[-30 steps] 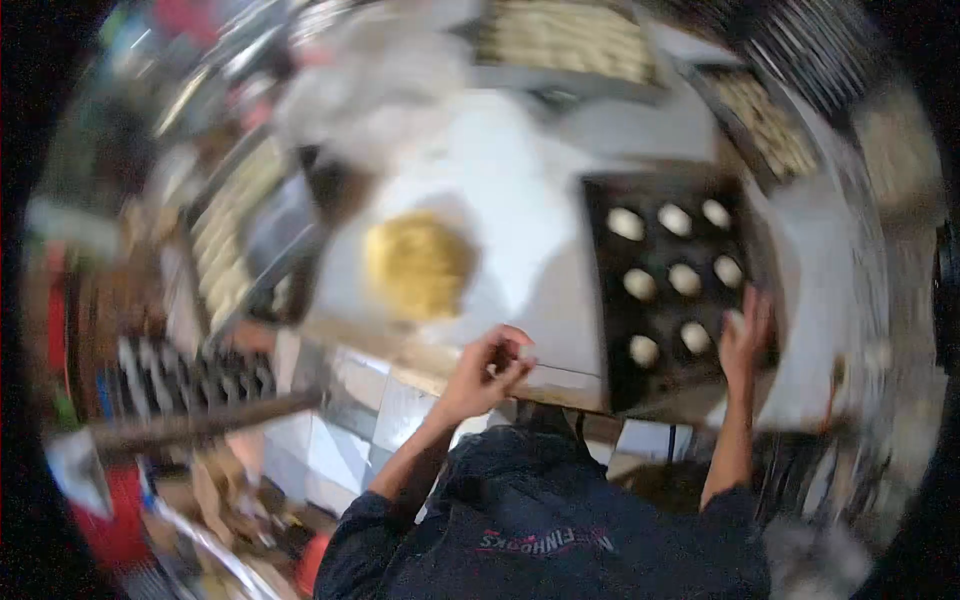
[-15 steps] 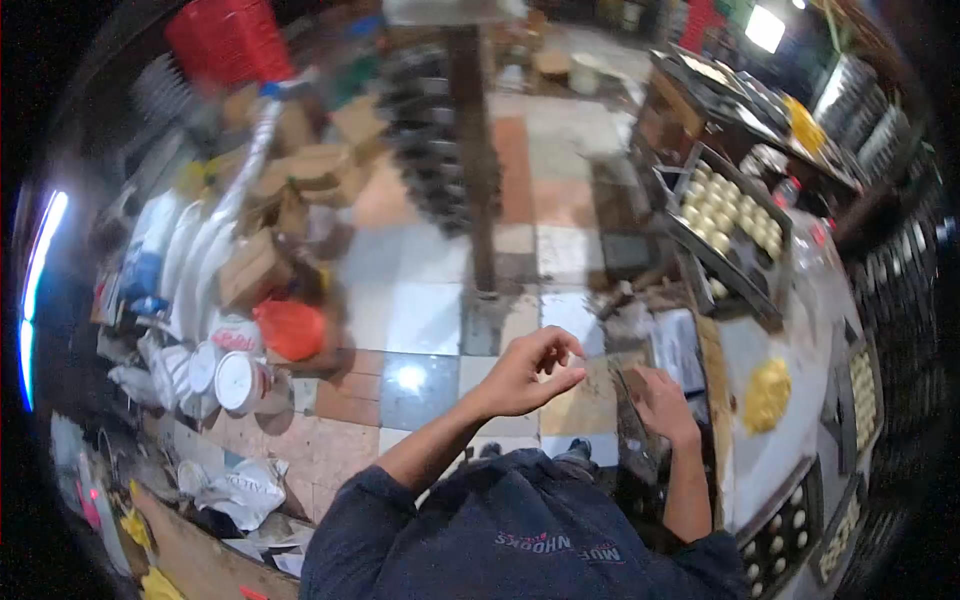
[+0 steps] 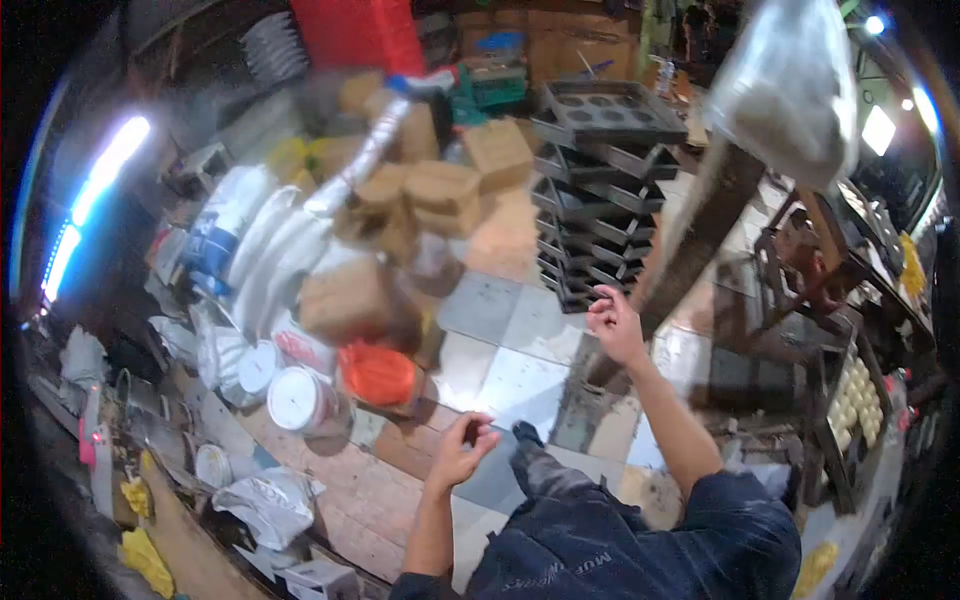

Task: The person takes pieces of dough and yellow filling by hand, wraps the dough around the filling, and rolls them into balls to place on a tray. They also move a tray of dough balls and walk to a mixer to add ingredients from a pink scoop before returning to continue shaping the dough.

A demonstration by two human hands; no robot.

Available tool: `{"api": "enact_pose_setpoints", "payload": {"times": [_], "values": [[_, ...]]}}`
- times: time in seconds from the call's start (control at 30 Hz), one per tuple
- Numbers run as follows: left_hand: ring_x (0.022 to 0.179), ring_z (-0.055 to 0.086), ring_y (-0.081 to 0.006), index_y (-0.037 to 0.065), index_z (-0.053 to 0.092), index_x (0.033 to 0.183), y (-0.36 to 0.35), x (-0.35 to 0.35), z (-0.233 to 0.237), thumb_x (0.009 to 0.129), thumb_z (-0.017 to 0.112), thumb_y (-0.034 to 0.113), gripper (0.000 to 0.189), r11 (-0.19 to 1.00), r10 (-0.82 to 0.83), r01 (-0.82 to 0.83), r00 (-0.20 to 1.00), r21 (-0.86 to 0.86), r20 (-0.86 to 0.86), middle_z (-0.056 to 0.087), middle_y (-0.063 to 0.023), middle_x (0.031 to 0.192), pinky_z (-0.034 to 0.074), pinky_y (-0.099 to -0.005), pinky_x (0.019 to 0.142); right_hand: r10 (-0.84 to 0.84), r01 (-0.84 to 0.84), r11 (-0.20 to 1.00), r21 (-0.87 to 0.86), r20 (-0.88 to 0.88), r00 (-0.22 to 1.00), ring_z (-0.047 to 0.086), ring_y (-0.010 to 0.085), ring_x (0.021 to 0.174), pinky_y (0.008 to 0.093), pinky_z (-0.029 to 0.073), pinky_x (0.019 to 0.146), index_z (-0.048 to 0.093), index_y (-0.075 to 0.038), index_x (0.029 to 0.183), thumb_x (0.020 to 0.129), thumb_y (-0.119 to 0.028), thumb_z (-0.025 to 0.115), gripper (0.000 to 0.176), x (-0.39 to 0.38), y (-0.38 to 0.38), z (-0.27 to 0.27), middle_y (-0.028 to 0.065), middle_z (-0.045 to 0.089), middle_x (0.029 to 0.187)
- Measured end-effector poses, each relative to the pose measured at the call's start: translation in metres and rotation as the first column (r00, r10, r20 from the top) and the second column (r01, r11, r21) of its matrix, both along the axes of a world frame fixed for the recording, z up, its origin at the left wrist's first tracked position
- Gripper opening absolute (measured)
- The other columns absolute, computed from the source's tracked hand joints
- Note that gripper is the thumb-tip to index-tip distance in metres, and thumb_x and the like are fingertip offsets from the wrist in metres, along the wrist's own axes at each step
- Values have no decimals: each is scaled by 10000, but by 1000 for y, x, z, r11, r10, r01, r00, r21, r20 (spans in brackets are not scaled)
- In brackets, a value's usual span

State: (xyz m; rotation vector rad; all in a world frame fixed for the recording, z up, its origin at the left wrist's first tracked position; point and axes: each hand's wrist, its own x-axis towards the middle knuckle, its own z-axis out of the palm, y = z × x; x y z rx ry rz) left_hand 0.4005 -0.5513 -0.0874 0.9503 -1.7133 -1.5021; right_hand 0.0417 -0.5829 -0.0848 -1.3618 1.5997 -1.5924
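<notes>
My left hand (image 3: 465, 452) is low over the tiled floor, its fingers loosely bent and apart, with nothing visible in it. Farther forward and to the right, my right hand (image 3: 615, 328) is raised with its fingers partly curled and apart, also holding nothing that I can see. It appears just below a tall stack of dark metal trays (image 3: 600, 215) in the view. The top tray (image 3: 612, 108) has round hollows. Neither hand visibly touches anything.
A wooden post (image 3: 705, 225) rises right of the stack, with a hanging plastic bag (image 3: 785, 95). Cardboard boxes (image 3: 440, 195), white sacks (image 3: 290, 245), a lidded white bucket (image 3: 297, 398) and an orange-red bag (image 3: 380, 373) lie left. A tray of dough balls (image 3: 855, 400) is at right.
The view has swung left, bringing the tray stack nearer the centre and the dough tray toward the right edge. My right hand now reaches farther forward; my left hand appears lower.
</notes>
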Motion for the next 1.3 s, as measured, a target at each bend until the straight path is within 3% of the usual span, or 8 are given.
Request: {"api": "enact_pose_setpoints", "payload": {"times": [0.1, 0.17, 0.27, 0.4, 0.57, 0.77, 1.07, 1.3], "values": [[694, 550, -124, 0, 562, 865, -53, 62, -100, 878, 667, 200, 226, 913, 403, -404, 881, -52, 249, 567, -61, 729, 451, -264, 630, 118, 41, 924, 380, -384, 916, 603, 419, 946, 492, 469, 879, 123, -170, 1499, 745, -280, 736, 978, -31, -125, 10, 209, 601, 1114], [867, 642, -389, -45, 615, 1001, -35, 145, -176, 815, 652, 431, 513, 941, 336, -221, 511, -256, 791, 659, -246, 896, 503, -459, 767, -30, 38, 999, -7, -734, 679, 413, 508, 1241, 479, 348, 1063, 40, -116, 1509, 756, -337, 707, 1030, -73, -211, 29, 314, 337, 1435], [838, 626, -345, -20, 627, 948, 51, 260, -239, 838, 596, 439, 473, 991, 46, -129, 569, 34, 821, 638, -242, 855, 496, -442, 766, -619, 595, 781, -187, -112, 777, 402, 438, 1289, 435, 287, 1105, 78, -33, 1485, 773, -476, 715, 1053, -167, -348, 58, 317, 386, 1393], [734, 623, -260, 23, 624, 887, 114, 256, -217, 873, 589, 418, 397, 703, -114, -504, 616, 501, 780, 633, -186, 744, 501, -380, 684, -936, 752, 271, 601, -18, 352, 306, 436, 1345, 558, 234, 1108, -258, -139, 1456, 670, -471, 787, 1348, -228, -424, 94, 329, 22, 1512], [716, 616, -243, 31, 624, 880, 123, 226, -191, 883, 588, 407, 378, 607, -123, -558, 638, 566, 760, 631, -171, 739, 492, -368, 659, -939, 673, 344, 655, 228, 258, 530, 251, 1143, 402, 437, 976, 487, 69, 1252, 663, -280, 712, 720, -236, -441, 30, 179, 507, 1299], [694, 608, -224, 42, 623, 870, 87, 244, -221, 896, 586, 395, 356, 725, -59, -468, 689, 505, 723, 628, -153, 733, 481, -353, 628, -539, 735, 671, 98, 745, 393, 412, 133, 550, 309, 324, 514, 383, -137, 524, 649, -63, 548, 220, -100, -301, 19, 2, 433, 590], [753, 598, -140, 0, 636, 906, -77, 221, -233, 837, 715, 230, 253, 932, 237, -344, 814, 111, 531, 656, -59, 810, 492, -290, 707, -359, 229, 933, 278, 674, 645, 495, 146, 643, 260, 385, 552, 523, -30, 796, 582, -94, 547, 225, 117, 71, 79, 52, 491, 673], [907, 642, -202, 8, 622, 1111, 11, 101, -233, 838, 688, 339, 435, 850, -353, 527, 530, 27, 771, 683, -151, 930, 498, -329, 752, -463, 331, 880, 340, 464, 755, 545, 140, 613, 246, 436, 554, 496, 59, 1301, 630, -88, 563, 690, 176, 332, 105, 68, 571, 740]]}}
